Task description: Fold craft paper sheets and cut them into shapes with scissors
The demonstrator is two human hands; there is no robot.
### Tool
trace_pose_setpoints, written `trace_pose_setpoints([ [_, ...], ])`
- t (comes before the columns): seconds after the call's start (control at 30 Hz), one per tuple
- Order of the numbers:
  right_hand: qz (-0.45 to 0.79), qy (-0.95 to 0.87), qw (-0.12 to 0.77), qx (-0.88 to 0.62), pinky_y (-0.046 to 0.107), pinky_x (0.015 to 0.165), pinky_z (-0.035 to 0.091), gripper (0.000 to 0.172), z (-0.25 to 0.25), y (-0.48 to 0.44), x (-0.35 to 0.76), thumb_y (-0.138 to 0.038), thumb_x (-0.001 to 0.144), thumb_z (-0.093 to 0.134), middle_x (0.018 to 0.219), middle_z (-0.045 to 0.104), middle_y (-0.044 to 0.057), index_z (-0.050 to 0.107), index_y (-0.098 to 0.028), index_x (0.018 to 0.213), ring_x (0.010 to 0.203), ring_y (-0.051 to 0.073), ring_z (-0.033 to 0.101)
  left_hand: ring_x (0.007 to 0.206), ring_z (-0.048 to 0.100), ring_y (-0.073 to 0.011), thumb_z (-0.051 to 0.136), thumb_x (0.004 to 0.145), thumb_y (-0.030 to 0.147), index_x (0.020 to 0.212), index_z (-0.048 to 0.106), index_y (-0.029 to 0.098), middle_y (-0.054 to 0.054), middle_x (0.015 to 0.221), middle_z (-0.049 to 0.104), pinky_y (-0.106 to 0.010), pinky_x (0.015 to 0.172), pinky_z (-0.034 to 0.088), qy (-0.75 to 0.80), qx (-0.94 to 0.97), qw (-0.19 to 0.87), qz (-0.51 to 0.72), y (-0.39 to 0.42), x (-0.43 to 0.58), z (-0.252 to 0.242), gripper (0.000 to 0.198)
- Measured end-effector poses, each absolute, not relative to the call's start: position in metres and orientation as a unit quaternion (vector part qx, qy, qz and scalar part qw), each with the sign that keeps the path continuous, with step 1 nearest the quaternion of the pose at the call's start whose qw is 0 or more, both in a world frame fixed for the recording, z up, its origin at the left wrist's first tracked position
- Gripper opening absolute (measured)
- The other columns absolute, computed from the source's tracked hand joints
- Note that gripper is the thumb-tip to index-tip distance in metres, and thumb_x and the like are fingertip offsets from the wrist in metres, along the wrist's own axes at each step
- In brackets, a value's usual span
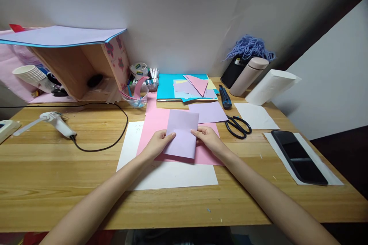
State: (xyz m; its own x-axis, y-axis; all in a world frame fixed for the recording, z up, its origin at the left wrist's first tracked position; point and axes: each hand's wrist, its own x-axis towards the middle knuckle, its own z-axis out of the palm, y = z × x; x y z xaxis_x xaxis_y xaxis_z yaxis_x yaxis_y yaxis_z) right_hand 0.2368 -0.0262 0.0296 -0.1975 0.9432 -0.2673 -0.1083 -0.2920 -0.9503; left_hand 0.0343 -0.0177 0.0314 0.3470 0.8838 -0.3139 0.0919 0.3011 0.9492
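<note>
A lavender paper [181, 134], roughly rectangular, is held up at the middle of the view. My left hand [158, 143] pinches its left edge, thumb on the front face. On its right edge my right hand [207, 138] grips it the same way, with the other fingers partly hidden behind. Beneath the hands lie a pink sheet [155, 120] and a larger white sheet [172, 178]. Another lavender sheet [209, 112] lies just behind, its right corner near the black-handled scissors [238, 127].
Behind are a blue stack [166, 86] with paper pieces, a plastic cup [138, 97], markers [153, 74] and a cutter [225, 97]. At right are a phone [299, 157], paper roll [268, 86] and bottle [248, 76]. A glue gun [59, 124] and open box [71, 69] stand left.
</note>
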Motion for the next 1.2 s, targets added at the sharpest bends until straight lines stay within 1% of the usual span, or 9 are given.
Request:
trace_pose_setpoints([
  [0.13,0.660,-0.435,0.391,-0.471,0.030,0.063,0.050,0.034,0.0315,-0.0301,0.2349,-0.042,0.070,0.065,0.075,0.068,0.004,0.065,-0.014,0.088,0.063,0.016,0.062,0.059,0.053,-0.0153,0.061,0.068,0.051,0.075,0.061,0.010,-0.004,0.066,0.062,-0.024,0.053,0.037,0.506,0.518,0.615,0.312,-0.0181,0.0348,0.0326,0.041],
  [0.23,0.669,-0.446,0.356,-0.476,0.029,0.060,0.050,0.032,0.0333,-0.0329,0.2323,-0.043,0.072,0.063,0.072,0.067,0.004,0.064,-0.013,0.084,0.061,0.016,0.062,0.060,0.052,-0.0145,0.059,0.070,0.050,0.073,0.060,0.011,-0.003,0.067,0.060,-0.023,0.052,0.036,0.509,0.529,0.599,0.320,-0.0182,0.0347,0.0335,0.039],
  [0.4,0.644,-0.446,0.381,-0.491,0.025,0.054,0.047,0.033,0.0337,-0.0345,0.2310,-0.046,0.074,0.060,0.065,0.063,0.002,0.060,-0.013,0.077,0.057,0.014,0.059,0.054,0.048,-0.0121,0.058,0.070,0.050,0.068,0.058,0.011,0.001,0.060,0.056,-0.022,0.050,0.033,0.517,0.544,0.584,0.308,-0.0173,0.0343,0.0320,0.039],
  [0.53,0.676,-0.464,0.332,-0.466,0.026,0.054,0.048,0.033,0.0340,-0.0348,0.2334,-0.045,0.075,0.060,0.067,0.063,0.002,0.059,-0.013,0.080,0.057,0.014,0.059,0.053,0.048,-0.0110,0.058,0.070,0.050,0.064,0.056,0.012,0.002,0.057,0.054,-0.021,0.049,0.033,0.524,0.536,0.573,0.332,-0.0160,0.0347,0.0305,0.039],
  [0.63,0.657,-0.464,0.341,-0.487,0.024,0.050,0.046,0.033,0.0317,-0.0327,0.2345,-0.047,0.072,0.062,0.060,0.061,0.000,0.057,-0.014,0.071,0.050,0.012,0.057,0.056,0.052,-0.0116,0.061,0.070,0.047,0.068,0.058,0.011,0.001,0.060,0.059,-0.021,0.050,0.038,0.508,0.522,0.590,0.350,-0.0172,0.0362,0.0318,0.036],
  [0.8,0.632,-0.442,0.373,-0.515,0.023,0.045,0.044,0.037,0.0267,-0.0280,0.2358,-0.050,0.069,0.062,0.052,0.059,-0.001,0.054,-0.014,0.067,0.045,0.012,0.056,0.058,0.063,-0.0163,0.066,0.068,0.043,0.089,0.059,0.010,-0.005,0.075,0.066,-0.028,0.054,0.051,0.472,0.472,0.670,0.326,-0.0214,0.0394,0.0358,0.040],
  [0.97,0.664,-0.467,0.330,-0.481,0.025,0.055,0.051,0.034,0.0310,-0.0308,0.2367,-0.047,0.073,0.062,0.063,0.066,0.003,0.058,-0.013,0.075,0.056,0.014,0.062,0.049,0.065,-0.0186,0.063,0.072,0.040,0.082,0.054,0.011,-0.003,0.061,0.064,-0.024,0.043,0.051,0.498,0.467,0.651,0.333,-0.0204,0.0390,0.0343,0.032],
  [1.1,0.652,-0.479,0.324,-0.491,0.023,0.050,0.049,0.037,0.0342,-0.0332,0.2361,-0.048,0.074,0.060,0.052,0.064,0.004,0.056,-0.013,0.068,0.049,0.014,0.062,0.047,0.065,-0.0186,0.062,0.074,0.037,0.078,0.052,0.012,-0.001,0.057,0.063,-0.023,0.039,0.051,0.503,0.472,0.639,0.341,-0.0195,0.0380,0.0350,0.028],
  [1.2,0.665,-0.476,0.311,-0.485,0.022,0.048,0.049,0.036,0.0355,-0.0340,0.2355,-0.048,0.075,0.059,0.056,0.067,0.006,0.057,-0.012,0.073,0.051,0.016,0.064,0.047,0.065,-0.0183,0.061,0.075,0.036,0.078,0.052,0.012,0.000,0.058,0.063,-0.022,0.039,0.051,0.509,0.470,0.633,0.345,-0.0194,0.0374,0.0380,0.026],
])
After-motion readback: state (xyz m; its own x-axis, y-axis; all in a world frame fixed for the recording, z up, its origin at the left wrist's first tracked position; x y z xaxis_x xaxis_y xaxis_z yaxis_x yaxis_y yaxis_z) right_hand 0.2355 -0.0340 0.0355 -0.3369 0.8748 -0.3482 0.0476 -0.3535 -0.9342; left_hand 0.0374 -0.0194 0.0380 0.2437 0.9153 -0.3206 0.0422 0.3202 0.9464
